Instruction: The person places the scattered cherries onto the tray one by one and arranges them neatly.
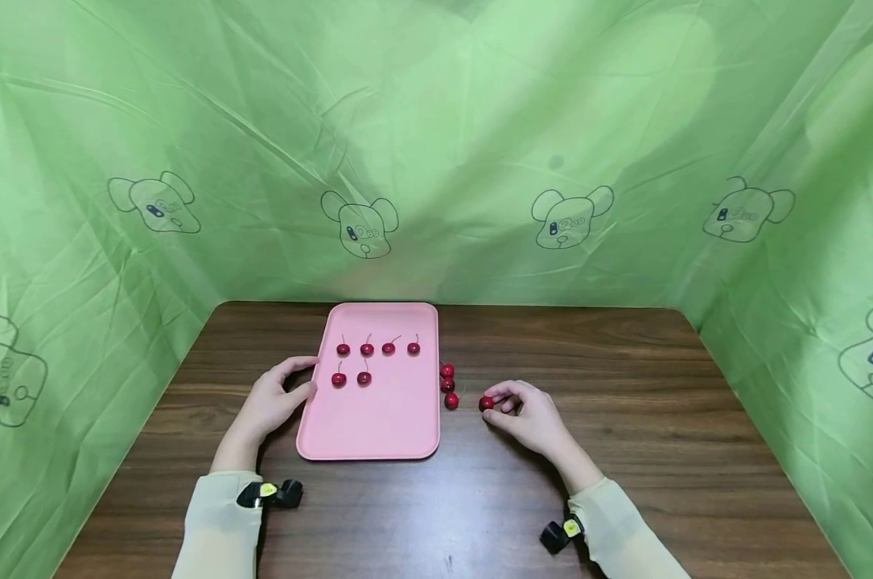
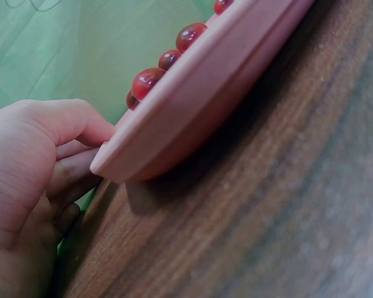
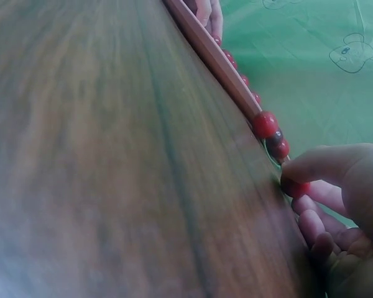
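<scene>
A pink rectangular tray lies on the table, bearing several dark red cherries with stems in a far row and two cherries in a nearer row. My left hand holds the tray's left rim; in the left wrist view the thumb lies at the rim's top and the other fingers sit behind the edge. To the right of the tray, my right hand pinches a cherry between thumb and fingers, close to the tabletop. Three cherries sit in a line along the tray's right side.
The dark wooden table extends around the tray to both sides and toward me. Green cloth with printed bear-like heads encloses the back and sides. Each sleeve carries a strapped black camera, such as the left wrist camera.
</scene>
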Demonstrator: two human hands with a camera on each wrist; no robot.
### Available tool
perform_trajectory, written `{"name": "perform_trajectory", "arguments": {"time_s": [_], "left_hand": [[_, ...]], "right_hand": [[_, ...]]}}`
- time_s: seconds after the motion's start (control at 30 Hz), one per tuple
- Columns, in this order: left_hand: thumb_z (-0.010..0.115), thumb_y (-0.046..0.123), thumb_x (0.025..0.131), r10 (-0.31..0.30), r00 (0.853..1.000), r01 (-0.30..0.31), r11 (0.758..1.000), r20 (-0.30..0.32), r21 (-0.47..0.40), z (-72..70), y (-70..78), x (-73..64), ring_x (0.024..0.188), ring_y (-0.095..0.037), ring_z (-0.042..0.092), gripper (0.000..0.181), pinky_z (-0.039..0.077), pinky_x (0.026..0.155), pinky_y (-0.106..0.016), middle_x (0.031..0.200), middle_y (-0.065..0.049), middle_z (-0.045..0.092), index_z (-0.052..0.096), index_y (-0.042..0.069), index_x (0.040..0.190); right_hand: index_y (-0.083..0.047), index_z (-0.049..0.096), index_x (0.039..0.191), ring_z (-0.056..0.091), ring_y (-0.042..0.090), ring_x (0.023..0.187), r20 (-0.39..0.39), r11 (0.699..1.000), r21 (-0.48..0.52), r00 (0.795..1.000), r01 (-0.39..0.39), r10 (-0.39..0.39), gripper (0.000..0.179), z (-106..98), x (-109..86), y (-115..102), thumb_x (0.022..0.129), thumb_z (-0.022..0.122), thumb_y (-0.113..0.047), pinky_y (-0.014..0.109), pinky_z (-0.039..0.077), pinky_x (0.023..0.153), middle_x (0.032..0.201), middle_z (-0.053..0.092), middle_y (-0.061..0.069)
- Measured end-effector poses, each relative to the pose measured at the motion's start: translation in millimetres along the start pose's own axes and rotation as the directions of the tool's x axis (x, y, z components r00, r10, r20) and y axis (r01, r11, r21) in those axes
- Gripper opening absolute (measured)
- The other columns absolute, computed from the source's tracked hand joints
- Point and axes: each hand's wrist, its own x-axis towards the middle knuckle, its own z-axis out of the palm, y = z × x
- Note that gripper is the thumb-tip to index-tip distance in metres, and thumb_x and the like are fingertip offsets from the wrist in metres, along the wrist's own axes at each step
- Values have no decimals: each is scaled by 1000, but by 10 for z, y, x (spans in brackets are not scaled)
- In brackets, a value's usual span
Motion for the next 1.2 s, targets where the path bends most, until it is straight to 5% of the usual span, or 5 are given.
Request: {"name": "perform_trajectory", "arguments": {"time_s": [1.2], "left_hand": [[74, 14, 104, -2, 1000, 2, 1000, 3, 10, -3, 14, -2, 147, -41, 52, 46, 35, 124, -62, 148, -19, 66, 65, 9, 148]], "right_hand": [[-19, 79, 106, 67, 12, 84, 24, 999, 17, 999, -46, 45, 25, -33, 2, -27, 87, 94, -18, 26, 56, 76, 95, 76, -7]]}}
